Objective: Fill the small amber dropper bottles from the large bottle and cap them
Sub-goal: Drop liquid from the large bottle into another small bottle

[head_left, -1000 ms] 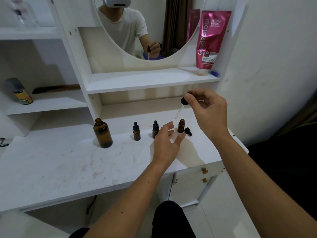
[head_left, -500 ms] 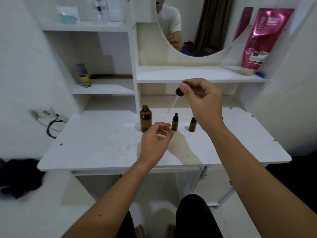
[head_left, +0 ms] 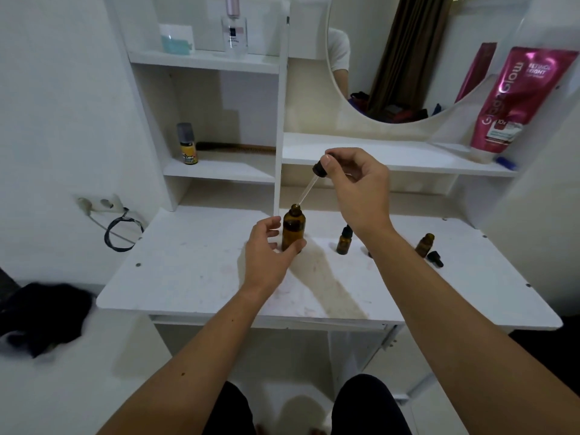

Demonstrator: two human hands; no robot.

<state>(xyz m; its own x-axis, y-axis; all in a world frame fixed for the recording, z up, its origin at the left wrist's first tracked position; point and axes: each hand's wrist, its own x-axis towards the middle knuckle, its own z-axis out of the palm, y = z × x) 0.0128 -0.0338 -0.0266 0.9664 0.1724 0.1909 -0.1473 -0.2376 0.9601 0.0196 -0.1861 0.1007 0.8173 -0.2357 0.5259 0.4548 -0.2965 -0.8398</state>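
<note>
Fingers of right hand point(head_left: 361, 186) pinch dropper point(head_left: 314, 180); left hand point(head_left: 266, 249) seemingly clasps large bottle point(head_left: 293, 230).

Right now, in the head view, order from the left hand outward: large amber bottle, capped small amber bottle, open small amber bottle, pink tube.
1. Large amber bottle, at the left hand.
2. Capped small amber bottle, right.
3. Open small amber bottle, far right.
4. Pink tube, upper shelf.
</note>
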